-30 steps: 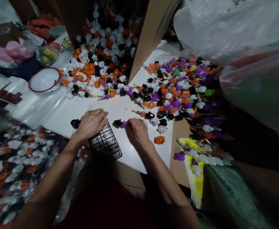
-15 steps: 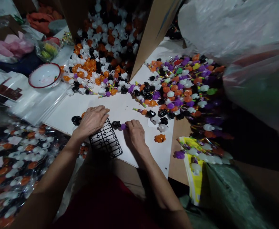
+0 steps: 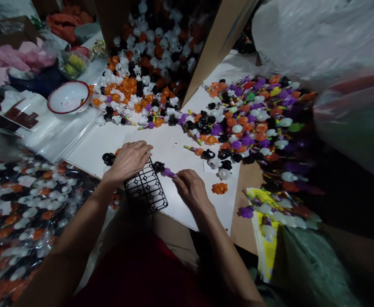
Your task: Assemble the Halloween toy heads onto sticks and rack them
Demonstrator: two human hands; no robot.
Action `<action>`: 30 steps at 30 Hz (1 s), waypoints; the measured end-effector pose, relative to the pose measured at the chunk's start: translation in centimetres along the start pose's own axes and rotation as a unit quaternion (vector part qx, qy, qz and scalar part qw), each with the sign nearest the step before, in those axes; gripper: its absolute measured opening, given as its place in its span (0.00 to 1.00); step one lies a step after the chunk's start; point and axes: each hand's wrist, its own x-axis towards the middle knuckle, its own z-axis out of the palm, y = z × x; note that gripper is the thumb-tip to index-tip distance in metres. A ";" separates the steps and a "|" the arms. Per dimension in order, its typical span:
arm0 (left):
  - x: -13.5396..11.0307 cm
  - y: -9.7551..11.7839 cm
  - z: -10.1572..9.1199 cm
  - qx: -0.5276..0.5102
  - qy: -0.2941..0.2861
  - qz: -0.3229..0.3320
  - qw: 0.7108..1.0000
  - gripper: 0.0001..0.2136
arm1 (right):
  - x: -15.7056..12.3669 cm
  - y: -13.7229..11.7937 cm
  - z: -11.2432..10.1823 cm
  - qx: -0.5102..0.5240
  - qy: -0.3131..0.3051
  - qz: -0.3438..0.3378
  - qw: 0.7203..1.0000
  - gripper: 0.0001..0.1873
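Left hand (image 3: 129,161) is lying palm-down over the top end of a black plastic grid (image 3: 146,187), fingers together and pretty flat. Can't tell if it's really gripping anything or just pinning the grid to the white board (image 3: 170,147). Right hand (image 3: 193,190) has its fingertips (image 3: 178,177) pinched almost closed on the purple stem of a black-headed Halloween toy pick (image 3: 163,171), which sits just off the grid's upper right edge. Another black toy head (image 3: 108,158) sits right beside the left hand.

Main risk, imo: that purple stem is thin and could slip from the fingertips if pulled at an angle. The grid looks loose on the slick board, so uneven pressure could skid or tip it. An elbow or sleeve could also knock the orange pumpkin toy (image 3: 219,188) or the loose pile of ghost and pumpkin toys (image 3: 244,123) off the board edge. Black on black in this dim light won't help either.
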 end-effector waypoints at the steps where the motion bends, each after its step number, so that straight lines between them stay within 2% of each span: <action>1: 0.0 0.0 -0.1 -0.004 0.000 0.001 1.000 0.20 | 0.6 -0.7 0.1 -0.004 -0.008 -0.004 1.000 0.11; 6: -0.1 0.0 -0.4 -0.021 0.004 -0.004 1.000 0.22 | 4.1 -3.4 -0.4 -0.095 -0.065 -0.022 0.993 0.09; 10: -0.2 0.1 -0.3 -0.022 0.007 -0.017 1.000 0.23 | 4.5 -2.9 -1.0 -0.082 -0.088 -0.030 0.992 0.07; 15: -0.1 0.2 -0.1 -0.011 0.008 -0.015 1.000 0.22 | 4.2 -2.4 -0.7 -0.014 -0.088 -0.029 0.996 0.11; 18: -0.3 0.2 0.1 -0.001 0.010 -0.010 1.000 0.24 | 5.3 -3.4 -0.2 0.014 -0.073 -0.036 0.997 0.12; 21: -0.5 0.0 0.2 0.006 0.010 0.012 1.000 0.28 | 6.6 -4.8 1.2 0.088 -0.059 -0.058 0.993 0.10; 24: -0.5 -0.3 0.5 0.014 0.014 0.024 1.000 0.24 | 7.0 -5.5 2.8 0.189 -0.063 -0.041 0.979 0.12; 26: -0.4 -0.4 0.6 0.026 0.013 0.029 0.999 0.20 | 6.8 -5.0 2.8 0.226 -0.069 -0.023 0.971 0.13; 28: -0.3 -0.4 0.7 0.039 0.008 0.036 0.999 0.17 | 6.8 -3.9 1.4 0.180 -0.051 -0.006 0.982 0.14; 30: -0.2 -0.2 0.7 0.050 0.003 0.035 0.998 0.16 | 7.3 -2.4 -1.0 0.028 -0.002 0.040 0.999 0.15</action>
